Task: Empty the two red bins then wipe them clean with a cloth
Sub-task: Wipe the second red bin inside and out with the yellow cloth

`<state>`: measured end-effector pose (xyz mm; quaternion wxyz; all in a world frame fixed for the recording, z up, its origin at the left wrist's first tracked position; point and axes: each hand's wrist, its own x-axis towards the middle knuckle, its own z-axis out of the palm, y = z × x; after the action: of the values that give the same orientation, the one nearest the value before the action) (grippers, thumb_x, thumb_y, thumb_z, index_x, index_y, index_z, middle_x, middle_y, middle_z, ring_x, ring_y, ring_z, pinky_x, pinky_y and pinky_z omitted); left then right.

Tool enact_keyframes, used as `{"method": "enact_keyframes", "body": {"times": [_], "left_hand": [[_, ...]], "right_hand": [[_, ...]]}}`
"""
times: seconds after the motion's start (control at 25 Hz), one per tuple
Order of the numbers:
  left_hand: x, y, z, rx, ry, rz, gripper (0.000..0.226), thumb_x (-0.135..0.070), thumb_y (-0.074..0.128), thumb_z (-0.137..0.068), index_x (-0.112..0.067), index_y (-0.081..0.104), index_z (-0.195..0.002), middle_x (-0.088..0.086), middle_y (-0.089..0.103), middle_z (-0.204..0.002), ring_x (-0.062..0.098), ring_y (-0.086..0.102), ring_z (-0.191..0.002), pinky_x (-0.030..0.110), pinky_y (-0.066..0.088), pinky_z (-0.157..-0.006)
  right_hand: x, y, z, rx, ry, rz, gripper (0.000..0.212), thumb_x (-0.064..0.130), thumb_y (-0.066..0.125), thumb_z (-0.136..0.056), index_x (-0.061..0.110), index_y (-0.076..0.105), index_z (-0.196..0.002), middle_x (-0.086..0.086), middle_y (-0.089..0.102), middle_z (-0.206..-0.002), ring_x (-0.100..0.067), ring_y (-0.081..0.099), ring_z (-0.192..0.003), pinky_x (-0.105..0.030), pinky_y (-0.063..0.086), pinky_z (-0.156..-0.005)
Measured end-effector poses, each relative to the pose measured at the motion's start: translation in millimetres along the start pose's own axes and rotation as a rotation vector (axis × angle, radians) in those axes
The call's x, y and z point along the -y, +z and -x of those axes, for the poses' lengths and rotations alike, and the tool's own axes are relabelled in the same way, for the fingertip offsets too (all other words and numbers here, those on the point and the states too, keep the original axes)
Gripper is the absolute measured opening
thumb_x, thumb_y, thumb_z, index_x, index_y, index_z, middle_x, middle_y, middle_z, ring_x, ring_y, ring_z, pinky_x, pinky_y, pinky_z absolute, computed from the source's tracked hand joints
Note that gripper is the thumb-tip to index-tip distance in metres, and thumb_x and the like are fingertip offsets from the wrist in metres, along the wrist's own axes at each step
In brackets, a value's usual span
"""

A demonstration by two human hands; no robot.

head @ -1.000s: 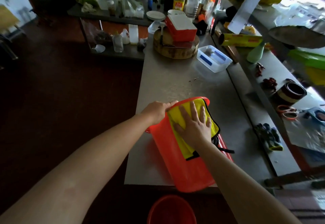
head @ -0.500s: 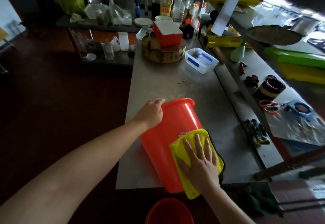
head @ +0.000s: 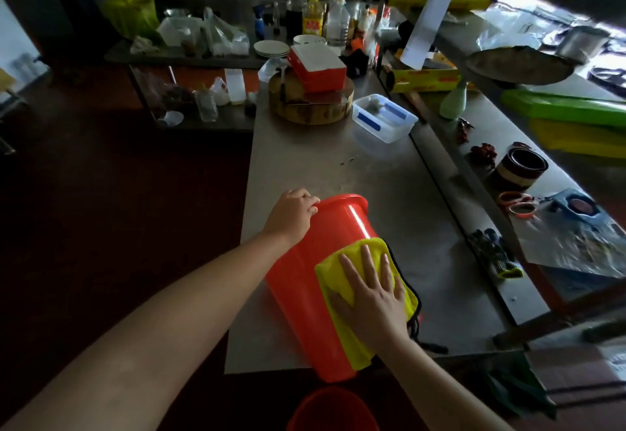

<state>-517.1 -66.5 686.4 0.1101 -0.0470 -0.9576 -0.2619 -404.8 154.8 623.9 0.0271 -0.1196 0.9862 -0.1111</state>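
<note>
A red bin (head: 305,291) lies on its side on the steel table (head: 338,166), mouth pointing away from me. My left hand (head: 293,215) grips its rim on the left. My right hand (head: 372,291) lies flat with spread fingers on a yellow cloth (head: 342,268), pressing it against the bin's outer wall near the base. A second red bin (head: 332,410) stands on the floor below the table's near edge, only its top showing.
A clear plastic container (head: 384,120) and a round wooden block (head: 311,105) with a red and white box (head: 318,68) sit farther up the table. Gloves (head: 496,256), scissors (head: 516,203) and a dark bowl (head: 523,164) lie on the right-hand counter. Bottles crowd the back.
My right hand slid the yellow cloth from the bin's rim end down toward its base, then slightly back up. My left hand kept its hold on the rim.
</note>
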Motion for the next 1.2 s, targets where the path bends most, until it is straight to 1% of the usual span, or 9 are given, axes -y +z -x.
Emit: {"method": "enact_keyframes", "body": {"times": [0.16,0.36,0.56,0.72,0.84,0.92,1.0,1.12,1.2], "left_hand": [[10,-8,13,-0.017,-0.052,0.021,0.018,-0.014,0.063,-0.095,-0.009,0.07,-0.11,0.005,0.064,-0.113,0.026,0.056,-0.11,0.032,0.041,-0.095],[23,-23,27,0.002,-0.071,0.021,0.017,-0.012,0.063,-0.094,-0.007,0.07,-0.109,0.008,0.063,-0.109,0.028,0.06,-0.107,0.038,0.047,-0.093],[22,-28,35,0.028,-0.128,0.023,0.014,-0.013,0.063,-0.094,-0.009,0.068,-0.106,0.007,0.062,-0.107,0.028,0.058,-0.105,0.037,0.046,-0.092],[22,-37,35,0.112,-0.14,-0.004,0.01,-0.012,0.061,-0.095,-0.012,0.063,-0.104,0.003,0.06,-0.104,0.023,0.06,-0.1,0.033,0.048,-0.085],[12,-37,25,0.166,-0.13,-0.043,0.028,-0.011,0.056,-0.094,-0.013,0.061,-0.121,0.005,0.061,-0.116,0.025,0.057,-0.11,0.034,0.046,-0.095],[-4,-27,15,0.158,-0.095,-0.09,0.039,-0.015,0.052,-0.096,-0.011,0.057,-0.135,0.011,0.059,-0.127,0.029,0.052,-0.12,0.034,0.037,-0.105],[-18,-13,6,0.148,-0.103,-0.107,0.038,-0.021,0.048,-0.101,-0.011,0.057,-0.137,0.015,0.057,-0.13,0.033,0.05,-0.121,0.033,0.031,-0.107],[-18,3,2,0.076,-0.187,-0.039,0.033,-0.021,0.048,-0.103,-0.015,0.064,-0.131,0.013,0.056,-0.12,0.032,0.053,-0.112,0.037,0.038,-0.105],[-13,6,3,0.028,-0.211,-0.001,0.031,-0.02,0.05,-0.102,-0.015,0.068,-0.126,0.012,0.055,-0.114,0.031,0.055,-0.107,0.04,0.043,-0.1]], "right_hand": [[24,-14,-66,0.061,-0.001,-0.082,0.078,0.093,0.017,-0.08,0.065,-0.013,-0.147,0.012,-0.014,-0.169,-0.031,-0.013,-0.155,-0.062,0.012,-0.121],[40,-23,-105,0.106,-0.057,-0.124,0.079,0.092,0.023,-0.081,0.064,-0.006,-0.148,0.015,-0.009,-0.169,-0.03,-0.006,-0.156,-0.061,0.015,-0.12],[26,-9,-56,0.022,-0.059,-0.1,0.074,0.092,0.017,-0.083,0.066,-0.008,-0.148,0.014,-0.007,-0.169,-0.026,-0.008,-0.157,-0.056,0.014,-0.122],[1,2,-4,-0.031,-0.052,-0.075,0.075,0.093,0.014,-0.084,0.065,-0.005,-0.15,0.014,-0.005,-0.17,-0.024,-0.008,-0.157,-0.054,0.019,-0.122],[-9,9,25,-0.08,-0.062,-0.045,0.074,0.091,0.015,-0.086,0.062,-0.001,-0.153,0.011,-0.001,-0.17,-0.026,-0.004,-0.157,-0.056,0.022,-0.121],[-10,11,38,-0.098,-0.08,-0.042,0.074,0.089,0.018,-0.087,0.06,0.004,-0.154,0.009,0.003,-0.17,-0.028,-0.001,-0.157,-0.057,0.024,-0.12],[-9,14,46,-0.1,-0.094,-0.028,0.074,0.087,0.023,-0.089,0.058,0.008,-0.155,0.008,0.005,-0.17,-0.029,0.0,-0.157,-0.058,0.025,-0.119],[-5,18,52,-0.099,-0.085,-0.023,0.074,0.085,0.027,-0.091,0.055,0.013,-0.156,0.008,0.008,-0.17,-0.029,0.001,-0.157,-0.059,0.025,-0.119],[-3,17,49,-0.072,-0.068,-0.023,0.074,0.087,0.024,-0.09,0.057,0.008,-0.155,0.009,0.003,-0.17,-0.028,-0.004,-0.157,-0.059,0.022,-0.12]]}}
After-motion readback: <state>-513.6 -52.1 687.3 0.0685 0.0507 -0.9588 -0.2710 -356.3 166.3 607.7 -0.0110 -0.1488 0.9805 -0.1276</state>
